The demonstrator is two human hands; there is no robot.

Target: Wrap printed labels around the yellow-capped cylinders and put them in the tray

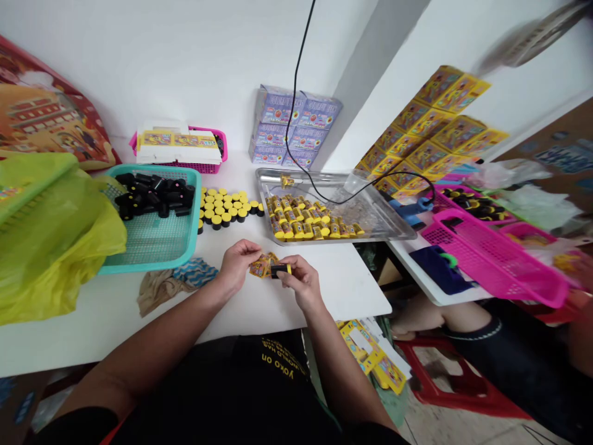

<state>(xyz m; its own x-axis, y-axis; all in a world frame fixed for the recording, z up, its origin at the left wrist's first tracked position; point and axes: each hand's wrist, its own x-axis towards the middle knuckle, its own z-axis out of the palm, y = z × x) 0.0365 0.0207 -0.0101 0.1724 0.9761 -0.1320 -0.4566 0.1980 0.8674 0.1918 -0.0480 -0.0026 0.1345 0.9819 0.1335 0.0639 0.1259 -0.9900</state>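
- Left hand (pixel 238 262) pinches small yellow-orange printed paper label (pixel 260 267).
- Right hand (pixel 301 281) pinches short black plastic cylinder with yellow end (pixel 280 271), touching label, above white worktop (pixel 115 309).

A shiny rectangular metal tray (pixel 393 230) lies right of centre, a teal perforated plastic basket (pixel 152 244) at left beside glossy crinkled yellow-green plastic bags (pixel 50 247)
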